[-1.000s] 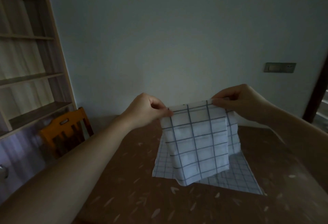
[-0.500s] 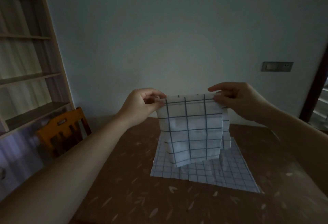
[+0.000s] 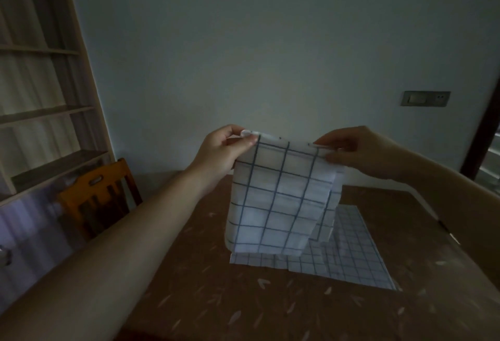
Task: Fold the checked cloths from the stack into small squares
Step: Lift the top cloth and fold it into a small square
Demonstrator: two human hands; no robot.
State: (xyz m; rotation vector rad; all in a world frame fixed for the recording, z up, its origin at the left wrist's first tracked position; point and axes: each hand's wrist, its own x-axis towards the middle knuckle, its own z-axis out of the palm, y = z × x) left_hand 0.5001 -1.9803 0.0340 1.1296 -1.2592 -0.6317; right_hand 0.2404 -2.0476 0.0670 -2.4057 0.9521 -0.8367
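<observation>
A white cloth with a dark blue check hangs folded in the air above the table. My left hand pinches its top left corner and my right hand pinches its top right corner. The cloth's lower edge hangs free, just above the stack of checked cloths that lies flat on the brown table. The hanging cloth hides part of the stack.
An orange wooden chair stands at the table's left side, below a tall wooden shelf unit. A plain wall with a switch plate is behind the table. A dark door frame is at the right.
Both hands have lifted the folded cloth higher, off the stack, and its lower edge has swung left and now hangs free.
</observation>
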